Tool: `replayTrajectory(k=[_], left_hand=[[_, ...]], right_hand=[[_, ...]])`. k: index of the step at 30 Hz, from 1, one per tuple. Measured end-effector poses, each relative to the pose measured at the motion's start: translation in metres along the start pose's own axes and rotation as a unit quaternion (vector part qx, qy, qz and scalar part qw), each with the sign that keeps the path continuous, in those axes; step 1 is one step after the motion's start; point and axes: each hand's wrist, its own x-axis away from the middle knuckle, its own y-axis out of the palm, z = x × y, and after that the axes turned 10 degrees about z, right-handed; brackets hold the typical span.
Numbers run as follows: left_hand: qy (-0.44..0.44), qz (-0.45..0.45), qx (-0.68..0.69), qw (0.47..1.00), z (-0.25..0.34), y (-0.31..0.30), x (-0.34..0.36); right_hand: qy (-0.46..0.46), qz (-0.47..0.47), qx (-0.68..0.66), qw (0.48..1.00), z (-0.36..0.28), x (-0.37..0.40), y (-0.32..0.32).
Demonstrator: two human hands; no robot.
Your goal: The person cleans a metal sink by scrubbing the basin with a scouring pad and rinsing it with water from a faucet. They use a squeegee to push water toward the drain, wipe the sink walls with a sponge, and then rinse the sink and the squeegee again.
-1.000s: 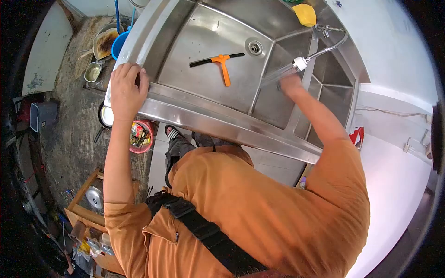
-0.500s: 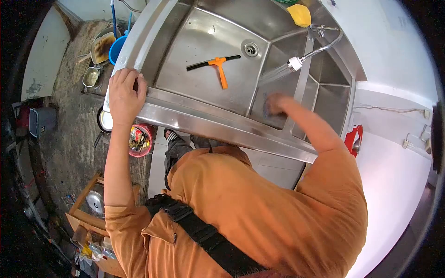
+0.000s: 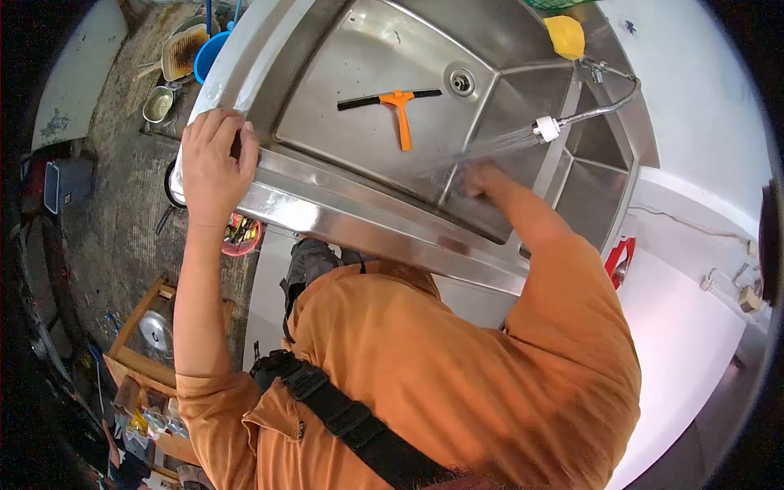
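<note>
My left hand [image 3: 216, 159] grips the near-left edge of the steel sink [image 3: 318, 186], fingers bent over the rim and thumb apart from them. Down in the basin, my right hand [image 3: 482, 175] is closed and low against the sink's near wall. Motion and spray blur its fingers; something dark and bluish seems to be in them, too smeared to name. Water runs from a flexible faucet [image 3: 549, 128] with a white head, just above and right of that hand. An orange squeegee [image 3: 400, 114] with a black blade lies on the basin floor, touched by neither hand.
The drain [image 3: 460, 80] is at the basin's far side. A yellow sponge-like piece [image 3: 565, 37] sits by the faucet base. On the floor to the left are a blue bucket [image 3: 211, 59], a metal pot [image 3: 159, 104], a red basin [image 3: 242, 237] and a wooden stool [image 3: 135, 359].
The whole view has shifted slightly. My right hand has moved a little along the basin, nearer the water stream. My left hand stays on the sink edge, and the squeegee lies as before.
</note>
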Motion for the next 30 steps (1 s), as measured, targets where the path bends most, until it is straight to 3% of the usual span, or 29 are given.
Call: replayTrajectory(k=[1,2,4,5,6,7,9,10,12,13,14,16,17,19,20,22,26,29,30], left_hand=[[-0.001,-0.004,0.003,1.0,0.001,0.0,0.0],[-0.001,-0.008,0.003,1.0,0.002,0.001,0.0],[-0.001,-0.012,-0.002,1.0,0.003,-0.001,-0.001],[-0.001,-0.015,-0.003,1.0,0.003,-0.002,-0.001],[-0.005,-0.019,-0.007,1.0,0.005,-0.003,-0.001],[-0.011,-0.021,-0.011,1.0,0.005,-0.003,-0.002],[0.001,-0.009,-0.007,1.0,0.004,-0.001,-0.004],[0.015,0.002,-0.004,1.0,0.003,0.0,-0.004],[0.012,0.002,-0.007,1.0,0.005,0.0,-0.005],[0.01,0.002,-0.011,1.0,0.006,0.0,-0.006],[0.011,0.004,-0.012,1.0,0.006,0.001,-0.007],[0.012,0.006,-0.008,1.0,0.007,0.001,-0.006],[0.012,0.005,-0.007,1.0,0.008,0.0,-0.005],[0.009,-0.002,-0.016,1.0,0.008,-0.002,-0.006],[0.007,0.001,-0.018,1.0,0.007,-0.003,-0.005],[0.004,0.01,0.0,1.0,0.006,-0.002,-0.004],[0.008,0.019,0.009,1.0,0.002,-0.001,-0.002],[0.009,0.019,0.006,1.0,0.002,-0.002,-0.001],[0.007,0.013,0.008,1.0,0.001,-0.003,0.0]], right_hand=[[-0.004,-0.004,-0.001,1.0,0.012,-0.013,0.012],[0.06,0.218,0.079,0.971,0.033,-0.032,0.027],[0.118,0.43,0.153,0.882,0.037,-0.057,0.045],[0.083,0.254,0.011,0.964,0.026,-0.065,0.06],[0.045,0.063,-0.129,0.989,0.016,-0.065,0.066],[0.044,0.062,-0.127,0.989,0.003,-0.062,0.066],[-0.172,0.019,0.019,0.985,-0.022,-0.054,0.067],[-0.102,-0.021,-0.008,0.995,-0.002,-0.065,0.058],[0.054,0.105,0.072,0.99,0.032,-0.082,0.037],[0.137,0.266,0.176,0.938,0.042,-0.074,0.019],[0.138,0.268,0.176,0.937,0.04,-0.062,-0.018],[0.262,0.101,0.094,0.955,0.014,-0.042,-0.087],[0.262,0.1,0.094,0.955,0.009,-0.044,-0.084],[0.127,0.073,0.149,0.978,0.001,-0.044,-0.085],[0.127,0.076,0.153,0.977,0.003,-0.04,-0.084],[0.076,0.154,0.042,0.984,0.004,-0.006,-0.083],[0.07,0.087,0.074,0.991,0.01,0.056,-0.074],[0.057,0.146,0.149,0.976,0.053,0.051,-0.018],[0.082,0.224,0.204,0.95,0.073,0.047,-0.015]])
